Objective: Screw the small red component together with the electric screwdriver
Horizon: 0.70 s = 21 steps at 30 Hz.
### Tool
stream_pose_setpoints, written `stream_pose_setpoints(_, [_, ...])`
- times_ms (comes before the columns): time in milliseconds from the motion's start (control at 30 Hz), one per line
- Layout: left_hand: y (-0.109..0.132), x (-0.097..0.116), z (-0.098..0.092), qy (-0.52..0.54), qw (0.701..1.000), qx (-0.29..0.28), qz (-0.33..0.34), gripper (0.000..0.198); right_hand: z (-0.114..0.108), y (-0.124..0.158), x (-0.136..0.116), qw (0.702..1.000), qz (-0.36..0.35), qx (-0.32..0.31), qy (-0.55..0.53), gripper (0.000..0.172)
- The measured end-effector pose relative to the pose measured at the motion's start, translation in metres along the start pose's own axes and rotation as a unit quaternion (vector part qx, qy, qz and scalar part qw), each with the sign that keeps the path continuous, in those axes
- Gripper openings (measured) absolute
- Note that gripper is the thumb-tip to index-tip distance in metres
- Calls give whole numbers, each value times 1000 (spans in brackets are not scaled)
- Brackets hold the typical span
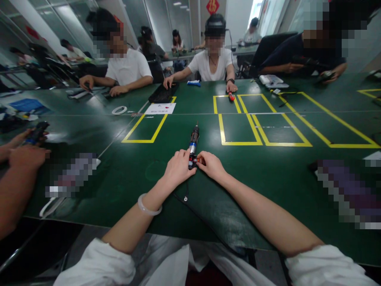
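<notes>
At the left of the green worktop (143, 159), a co-worker's hands (28, 155) are holding a dark tool (37, 133); a blurred slab (73, 174) is lying toward the near edge. Closer to the far edge, a tape roll (119, 110) is lying left of a black tray (162, 93), with a printed sheet (160, 108) resting just before it. Mid-worktop, set in from the near edge, the left hand (178, 167), wearing a pale bangle (149, 206), is grasping the near end of a driver-like tool (194, 137), whose slim tip is pointing toward the far edge. The right hand (212, 165) is touching that tool's right side with bent fingers; whether they are pinching a small orange part cannot be told. Farther right, yellow tape outlines (244, 143) are marking the worktop, a red object (231, 97) is lying at another co-worker's fingertips near the far edge, and a second blurred slab (351, 186) is lying toward the right edge.
</notes>
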State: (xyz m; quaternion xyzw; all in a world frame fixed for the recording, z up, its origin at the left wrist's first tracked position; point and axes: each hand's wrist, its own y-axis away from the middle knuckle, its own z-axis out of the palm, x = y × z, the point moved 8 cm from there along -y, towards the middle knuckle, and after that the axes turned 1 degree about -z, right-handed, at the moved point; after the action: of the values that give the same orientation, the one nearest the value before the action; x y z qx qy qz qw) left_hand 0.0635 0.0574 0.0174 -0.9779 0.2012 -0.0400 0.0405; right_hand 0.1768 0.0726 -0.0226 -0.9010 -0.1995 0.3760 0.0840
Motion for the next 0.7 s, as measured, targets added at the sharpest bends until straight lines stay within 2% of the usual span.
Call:
stream_pose_setpoints(367, [7,-5,3,15,999,34,-9,62,-2,4,-7,999,-25,18,-39,8])
stream_pose_setpoints(500, [8,-4,3,27,999,36,-13,63,-3,4,-8,998,-25,19,-52,13])
stream_pose_setpoints(600, [8,-4,3,33,999,34,-17,64,-5,4,-10,998,-24,13,-56,5])
stream_pose_setpoints(700, [8,-3,2,27,999,41,-17,63,-7,4,-12,998,-22,17,-57,7])
